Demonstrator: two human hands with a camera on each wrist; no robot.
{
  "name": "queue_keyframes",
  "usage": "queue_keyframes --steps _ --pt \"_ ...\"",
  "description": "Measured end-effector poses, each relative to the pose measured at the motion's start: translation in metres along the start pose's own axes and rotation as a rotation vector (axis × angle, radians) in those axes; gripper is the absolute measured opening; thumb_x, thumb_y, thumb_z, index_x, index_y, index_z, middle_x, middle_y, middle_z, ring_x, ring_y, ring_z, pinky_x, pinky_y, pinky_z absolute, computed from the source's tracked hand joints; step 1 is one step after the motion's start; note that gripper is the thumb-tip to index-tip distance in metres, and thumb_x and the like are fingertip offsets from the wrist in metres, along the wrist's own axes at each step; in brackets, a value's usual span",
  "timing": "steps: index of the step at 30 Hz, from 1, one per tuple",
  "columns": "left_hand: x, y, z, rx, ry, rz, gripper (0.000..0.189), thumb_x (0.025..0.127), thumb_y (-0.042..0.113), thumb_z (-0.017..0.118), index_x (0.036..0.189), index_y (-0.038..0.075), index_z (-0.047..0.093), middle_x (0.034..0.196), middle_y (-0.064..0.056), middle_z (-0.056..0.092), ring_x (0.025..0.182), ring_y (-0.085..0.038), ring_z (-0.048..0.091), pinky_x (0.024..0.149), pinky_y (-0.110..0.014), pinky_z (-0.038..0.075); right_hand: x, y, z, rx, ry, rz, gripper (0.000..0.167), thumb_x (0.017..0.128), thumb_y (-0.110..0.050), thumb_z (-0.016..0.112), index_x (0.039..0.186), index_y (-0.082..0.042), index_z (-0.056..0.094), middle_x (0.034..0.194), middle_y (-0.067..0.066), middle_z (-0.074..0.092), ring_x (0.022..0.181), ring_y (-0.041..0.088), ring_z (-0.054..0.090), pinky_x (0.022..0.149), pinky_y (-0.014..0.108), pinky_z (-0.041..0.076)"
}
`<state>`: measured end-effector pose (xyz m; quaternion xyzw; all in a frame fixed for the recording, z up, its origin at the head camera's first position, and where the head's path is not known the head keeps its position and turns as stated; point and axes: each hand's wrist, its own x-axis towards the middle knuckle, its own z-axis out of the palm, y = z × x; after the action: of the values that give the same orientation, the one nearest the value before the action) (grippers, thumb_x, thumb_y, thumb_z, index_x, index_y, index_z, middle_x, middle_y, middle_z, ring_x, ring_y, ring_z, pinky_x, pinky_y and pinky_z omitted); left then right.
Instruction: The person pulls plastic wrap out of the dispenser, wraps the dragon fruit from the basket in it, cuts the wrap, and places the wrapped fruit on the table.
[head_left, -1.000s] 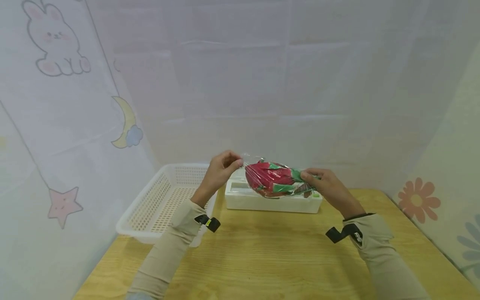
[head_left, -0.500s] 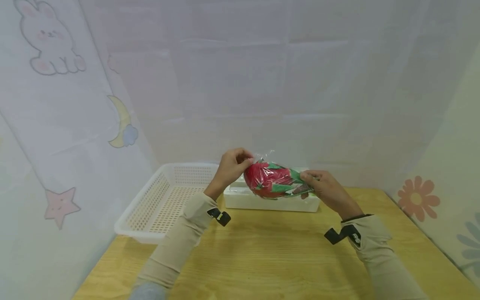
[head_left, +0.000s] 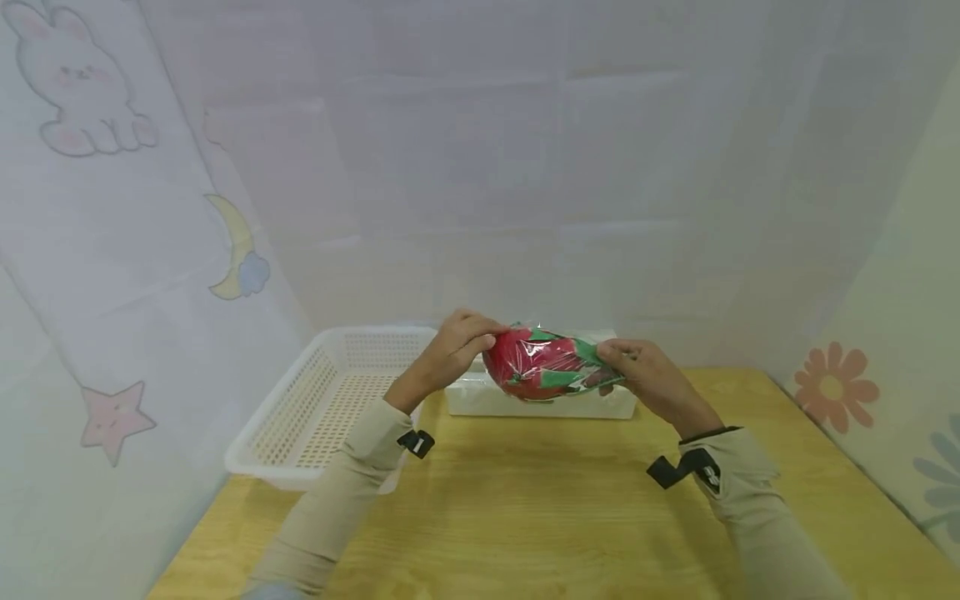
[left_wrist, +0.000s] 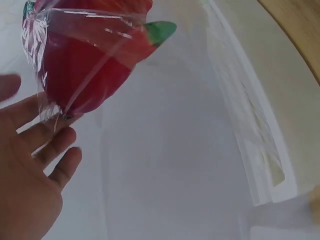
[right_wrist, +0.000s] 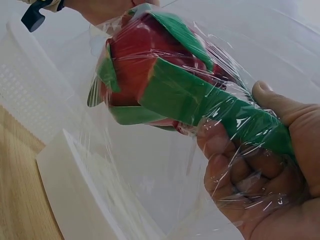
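A red dragon fruit (head_left: 528, 360) with green scales, apparently a model, is held above the table, wrapped in clear cling film (left_wrist: 36, 42). My right hand (head_left: 652, 379) grips its green tapered end through the film; in the right wrist view the thumb lies on one side and the curled fingers on the other. At the rounded red end is my left hand (head_left: 453, 354). Its fingers, fairly straight, touch the film there, while the thumb stands apart in the left wrist view. Behind and below the fruit stands a long white box (head_left: 540, 406), partly hidden.
A white perforated plastic basket (head_left: 240, 454) stands on the left of the wooden table (head_left: 525, 517). Cloth with printed cartoon figures hangs behind and at both sides. Each sleeve carries a black strap (head_left: 682, 471) at the wrist.
My left hand has drawn its edge of film in against the fruit's red end, and its pinch has loosened into straighter fingers. The right hand has kept its grip, barely moving.
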<state>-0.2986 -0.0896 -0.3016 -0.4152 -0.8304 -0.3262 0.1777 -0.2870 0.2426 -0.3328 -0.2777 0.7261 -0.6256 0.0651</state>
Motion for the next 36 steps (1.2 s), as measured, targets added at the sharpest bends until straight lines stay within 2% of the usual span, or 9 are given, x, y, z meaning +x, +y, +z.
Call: queue_keyframes --steps 5,8,13,17,21,25,32,34,36 --pt "-0.009 0.01 -0.004 0.188 -0.226 -0.023 0.087 0.087 0.057 0.067 0.152 0.005 0.039 0.158 -0.013 0.035 0.147 -0.031 0.025 0.115 -0.058 0.027 0.0 0.0 -0.001 0.032 0.0 0.012 0.03 0.108 -0.019 0.045 0.111 0.0 0.069 0.095 0.006 0.073 0.082 0.014 0.067 0.069 0.03 0.055" --pt "-0.013 0.016 0.004 0.341 -0.271 -0.03 0.116 0.075 0.07 0.073 0.157 0.004 0.025 0.16 -0.014 0.031 0.148 -0.031 0.022 0.116 -0.057 0.024 0.0 0.001 -0.001 0.043 0.005 0.023 0.031 0.108 -0.019 0.046 0.108 0.001 0.069 0.094 0.006 0.072 0.079 0.014 0.066 0.07 0.03 0.056" --pt "-0.018 0.019 0.022 0.592 -0.188 0.012 0.122 0.066 0.073 0.078 0.152 0.001 0.03 0.149 -0.013 0.045 0.14 -0.032 0.034 0.115 -0.051 0.03 0.0 0.004 -0.002 0.046 0.004 0.033 0.033 0.108 -0.021 0.046 0.106 0.003 0.069 0.093 0.006 0.071 0.078 0.015 0.065 0.071 0.03 0.056" --pt "-0.019 0.02 0.032 0.706 -0.104 0.055 0.115 0.066 0.076 0.076 0.145 0.001 0.04 0.138 -0.01 0.054 0.131 -0.029 0.043 0.111 -0.044 0.037 0.002 0.008 0.0 0.058 -0.023 0.034 0.034 0.109 -0.019 0.044 0.107 0.004 0.069 0.095 0.007 0.07 0.08 0.015 0.065 0.07 0.031 0.056" --pt "-0.02 0.017 0.037 0.699 -0.086 0.058 0.113 0.067 0.079 0.072 0.144 0.002 0.041 0.135 -0.008 0.055 0.128 -0.028 0.045 0.112 -0.042 0.037 0.002 0.011 0.001 0.059 -0.045 0.018 0.035 0.109 -0.018 0.043 0.108 0.005 0.069 0.096 0.007 0.07 0.08 0.015 0.065 0.069 0.032 0.056" --pt "-0.019 0.013 0.037 0.601 -0.075 0.037 0.11 0.065 0.076 0.077 0.143 0.007 0.043 0.132 -0.006 0.057 0.126 -0.026 0.047 0.11 -0.042 0.038 0.003 0.012 0.0 0.064 -0.073 0.0 0.035 0.109 -0.017 0.042 0.108 0.005 0.069 0.095 0.008 0.07 0.077 0.017 0.065 0.069 0.032 0.056" --pt "-0.026 0.006 0.04 0.512 -0.011 0.029 0.106 0.059 0.076 0.08 0.135 0.006 0.054 0.119 -0.003 0.064 0.107 -0.02 0.051 0.093 -0.037 0.046 -0.001 0.014 -0.004 0.095 -0.138 -0.004 0.036 0.109 -0.017 0.04 0.109 0.006 0.068 0.096 0.007 0.073 0.081 0.015 0.066 0.071 0.033 0.055" --pt "-0.026 0.004 0.041 0.489 0.011 0.039 0.104 0.058 0.075 0.082 0.131 0.006 0.057 0.118 -0.003 0.065 0.103 -0.02 0.051 0.089 -0.036 0.046 -0.003 0.013 -0.005 0.045 -0.129 -0.007 0.037 0.11 -0.017 0.04 0.109 0.006 0.068 0.096 0.008 0.073 0.082 0.017 0.066 0.072 0.034 0.055" --pt "-0.026 0.003 0.041 0.473 0.026 0.046 0.102 0.056 0.073 0.084 0.129 0.006 0.058 0.117 -0.003 0.065 0.1 -0.019 0.051 0.087 -0.036 0.045 -0.005 0.011 -0.005 -0.081 -0.099 -0.03 0.036 0.11 -0.018 0.04 0.106 0.004 0.069 0.094 0.008 0.072 0.079 0.019 0.064 0.073 0.034 0.052"
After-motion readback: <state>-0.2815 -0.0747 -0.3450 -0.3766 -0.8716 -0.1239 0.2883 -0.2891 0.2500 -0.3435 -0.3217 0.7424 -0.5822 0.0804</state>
